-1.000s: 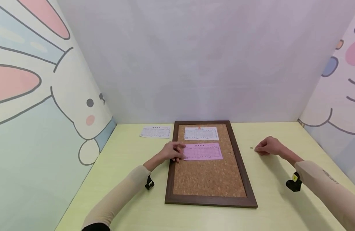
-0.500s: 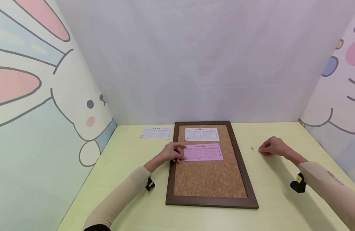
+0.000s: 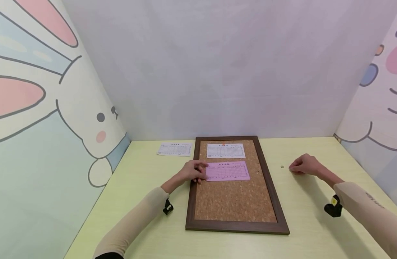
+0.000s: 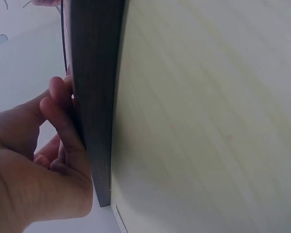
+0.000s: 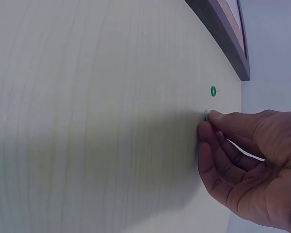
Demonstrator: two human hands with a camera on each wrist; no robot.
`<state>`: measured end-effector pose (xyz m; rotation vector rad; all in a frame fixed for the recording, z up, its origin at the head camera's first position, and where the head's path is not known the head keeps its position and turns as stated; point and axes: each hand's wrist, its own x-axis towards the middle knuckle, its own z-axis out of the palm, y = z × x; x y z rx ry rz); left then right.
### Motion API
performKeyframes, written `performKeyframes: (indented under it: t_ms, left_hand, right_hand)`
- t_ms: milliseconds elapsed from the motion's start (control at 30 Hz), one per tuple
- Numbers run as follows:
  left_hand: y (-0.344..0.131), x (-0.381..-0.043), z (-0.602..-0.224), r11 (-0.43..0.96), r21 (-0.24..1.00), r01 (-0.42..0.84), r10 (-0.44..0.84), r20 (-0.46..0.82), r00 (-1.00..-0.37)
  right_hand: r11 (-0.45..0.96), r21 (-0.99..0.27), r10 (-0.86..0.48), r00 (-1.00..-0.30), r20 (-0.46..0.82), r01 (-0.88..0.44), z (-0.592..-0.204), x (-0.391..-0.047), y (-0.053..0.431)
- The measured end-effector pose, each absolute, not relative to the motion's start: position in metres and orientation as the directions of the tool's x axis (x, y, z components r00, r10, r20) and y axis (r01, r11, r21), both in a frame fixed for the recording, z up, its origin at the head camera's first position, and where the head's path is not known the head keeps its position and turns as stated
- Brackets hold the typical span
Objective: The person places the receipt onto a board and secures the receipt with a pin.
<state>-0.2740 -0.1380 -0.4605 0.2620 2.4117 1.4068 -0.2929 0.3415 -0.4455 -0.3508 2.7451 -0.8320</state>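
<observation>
My left hand rests over the left frame edge of the corkboard. Its index finger and thumb, spread apart, press the left end of a pink printed form slip lying on the cork. From the left wrist view the hand is seen beside the dark frame, with the slip mostly hidden. On the table to the right, my right hand pinches a green thumbtack between thumb and index finger, partly hidden. Another green thumbtack lies just beyond those fingertips.
Above the pink slip, a white form slip is fixed to the board by an orange pin. One more white slip lies on the pale table, left of the board. Walls stand behind and at both sides.
My right hand has drawn slightly right, away from the loose thumbtack, and has then stayed put. The left hand and pink slip hold their place on the board.
</observation>
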Motion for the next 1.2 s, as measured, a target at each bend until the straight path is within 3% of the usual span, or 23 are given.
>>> performKeyframes:
  t_ms: [467, 1200]
  left_hand:
    - [-0.1395, -0.2741, -0.4626, 0.482, 0.876, 0.002, 0.331, -0.180, -0.926]
    - [-0.1393, -0.2737, -0.4613, 0.485, 0.875, 0.001, 0.336, -0.185, -0.924]
  right_hand:
    - [0.764, -0.631, -0.311, -0.933, -0.179, -0.133, -0.4490, -0.2933, 0.3395]
    - [0.808, -0.541, -0.351, -0.929, -0.122, -0.234, -0.4494, -0.2940, 0.3411]
